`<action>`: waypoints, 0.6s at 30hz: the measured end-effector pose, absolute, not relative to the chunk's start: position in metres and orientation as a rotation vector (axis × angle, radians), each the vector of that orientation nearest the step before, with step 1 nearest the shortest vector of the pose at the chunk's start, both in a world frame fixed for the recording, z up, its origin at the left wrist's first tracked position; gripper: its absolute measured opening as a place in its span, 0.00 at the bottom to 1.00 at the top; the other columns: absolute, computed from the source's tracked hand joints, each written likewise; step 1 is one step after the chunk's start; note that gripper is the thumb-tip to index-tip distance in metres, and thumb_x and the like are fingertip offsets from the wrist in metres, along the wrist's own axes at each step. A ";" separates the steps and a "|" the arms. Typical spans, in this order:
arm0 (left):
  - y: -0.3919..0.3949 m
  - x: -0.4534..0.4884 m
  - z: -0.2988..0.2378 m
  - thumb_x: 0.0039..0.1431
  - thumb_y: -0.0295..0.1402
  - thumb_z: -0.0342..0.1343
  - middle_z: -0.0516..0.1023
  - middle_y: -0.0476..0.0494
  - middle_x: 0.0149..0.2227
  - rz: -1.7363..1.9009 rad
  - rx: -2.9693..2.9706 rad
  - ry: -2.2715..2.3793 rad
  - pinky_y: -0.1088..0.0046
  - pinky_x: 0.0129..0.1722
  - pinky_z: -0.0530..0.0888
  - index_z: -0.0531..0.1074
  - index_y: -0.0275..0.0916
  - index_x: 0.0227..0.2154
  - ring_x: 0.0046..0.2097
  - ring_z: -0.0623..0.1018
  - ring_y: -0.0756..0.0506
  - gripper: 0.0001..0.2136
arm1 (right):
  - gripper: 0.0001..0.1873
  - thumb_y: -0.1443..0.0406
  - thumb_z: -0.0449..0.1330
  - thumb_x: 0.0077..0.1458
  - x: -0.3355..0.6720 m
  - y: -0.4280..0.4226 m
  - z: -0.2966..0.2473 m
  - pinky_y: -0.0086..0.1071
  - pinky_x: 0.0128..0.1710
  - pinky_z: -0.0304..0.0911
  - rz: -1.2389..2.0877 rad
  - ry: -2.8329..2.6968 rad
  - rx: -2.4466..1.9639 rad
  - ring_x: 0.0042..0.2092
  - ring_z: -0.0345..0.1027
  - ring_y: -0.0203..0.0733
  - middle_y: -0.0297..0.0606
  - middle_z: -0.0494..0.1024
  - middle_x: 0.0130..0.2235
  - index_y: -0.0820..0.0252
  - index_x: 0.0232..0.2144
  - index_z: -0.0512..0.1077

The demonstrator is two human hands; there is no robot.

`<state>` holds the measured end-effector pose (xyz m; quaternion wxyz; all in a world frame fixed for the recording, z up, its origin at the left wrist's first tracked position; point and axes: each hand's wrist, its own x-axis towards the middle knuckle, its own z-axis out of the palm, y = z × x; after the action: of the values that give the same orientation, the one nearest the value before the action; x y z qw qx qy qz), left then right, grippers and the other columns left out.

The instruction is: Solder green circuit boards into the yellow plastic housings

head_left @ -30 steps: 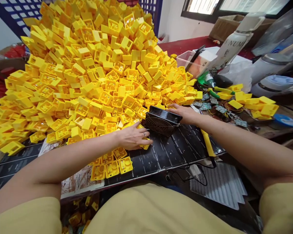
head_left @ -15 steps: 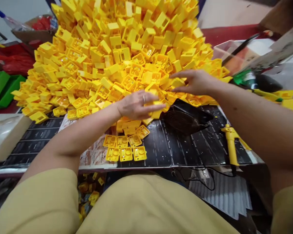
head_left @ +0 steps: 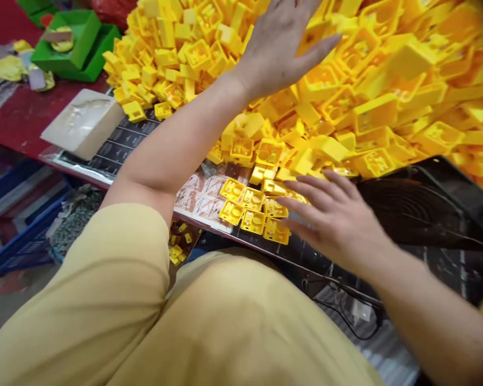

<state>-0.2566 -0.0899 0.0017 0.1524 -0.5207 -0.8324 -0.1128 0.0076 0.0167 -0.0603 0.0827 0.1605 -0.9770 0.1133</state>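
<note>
A big heap of yellow plastic casings [head_left: 378,96] fills the back of the bench. My left hand [head_left: 279,51] reaches over the heap, fingers apart, with nothing visible in it; its fingertips run past the top of the picture. Near the bench's front edge lie several open casings [head_left: 253,221] set in short rows, hollow side up. My right hand [head_left: 334,220] is just to the right of these rows, fingers spread and palm down, over or touching the nearest casings. Its palm side is hidden.
A black plastic piece [head_left: 410,203] with ring marks lies right of my right hand. Left are a whitish block [head_left: 82,120] and green trays [head_left: 74,45]. A blue basket [head_left: 28,214] stands below the bench, and cables [head_left: 346,316] hang under its edge.
The view has swung left and down. My left hand has moved up over the heap. My right hand has come from the heap down beside the rows of casings.
</note>
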 end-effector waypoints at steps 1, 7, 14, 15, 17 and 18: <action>-0.109 -0.255 0.001 0.58 0.58 0.19 0.56 0.33 0.72 -0.382 -1.510 -2.327 0.58 0.65 0.54 0.51 0.12 0.69 0.74 0.56 0.32 0.53 | 0.19 0.55 0.53 0.70 0.014 0.010 -0.078 0.57 0.69 0.55 0.217 -2.819 0.523 0.67 0.62 0.56 0.44 0.68 0.66 0.49 0.58 0.72; -0.250 -0.240 -0.026 0.67 0.40 0.46 0.81 0.44 0.53 -0.705 -1.164 -2.472 0.56 0.64 0.71 0.77 0.40 0.51 0.60 0.78 0.39 0.20 | 0.46 0.57 0.57 0.68 -0.001 0.024 -0.132 0.68 0.67 0.54 -0.028 -2.742 0.407 0.73 0.45 0.69 0.53 0.43 0.75 0.40 0.74 0.32; -0.359 -0.227 -0.098 0.62 0.35 0.55 0.79 0.34 0.55 -0.862 -0.889 -2.824 0.55 0.64 0.70 0.78 0.35 0.47 0.58 0.77 0.34 0.15 | 0.44 0.59 0.56 0.68 -0.017 0.034 -0.126 0.63 0.59 0.65 -0.057 -2.704 0.294 0.71 0.53 0.67 0.46 0.57 0.72 0.32 0.73 0.34; -0.367 -0.222 -0.106 0.62 0.35 0.55 0.79 0.34 0.54 -0.907 -0.856 -2.820 0.56 0.63 0.71 0.78 0.35 0.47 0.57 0.77 0.35 0.14 | 0.44 0.59 0.57 0.67 -0.017 0.037 -0.126 0.63 0.58 0.66 -0.052 -2.692 0.281 0.70 0.56 0.66 0.45 0.60 0.70 0.30 0.73 0.35; -0.379 -0.208 -0.121 0.61 0.34 0.54 0.80 0.35 0.52 -0.972 -0.788 -2.806 0.57 0.62 0.72 0.79 0.36 0.45 0.55 0.78 0.36 0.13 | 0.44 0.60 0.59 0.66 -0.018 0.044 -0.125 0.62 0.57 0.67 -0.056 -2.648 0.302 0.67 0.61 0.65 0.46 0.66 0.67 0.27 0.72 0.38; -0.383 -0.198 -0.128 0.62 0.34 0.54 0.80 0.36 0.52 -0.989 -0.763 -2.792 0.58 0.62 0.72 0.79 0.37 0.45 0.55 0.78 0.37 0.13 | 0.44 0.60 0.60 0.65 -0.019 0.048 -0.123 0.61 0.57 0.68 -0.068 -2.640 0.325 0.65 0.64 0.64 0.46 0.67 0.65 0.26 0.72 0.40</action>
<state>-0.1980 -0.3833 -0.1276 0.0415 -0.2492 -0.9120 -0.3231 -0.0195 0.0477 -0.1227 0.2379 0.1186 -0.9637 -0.0247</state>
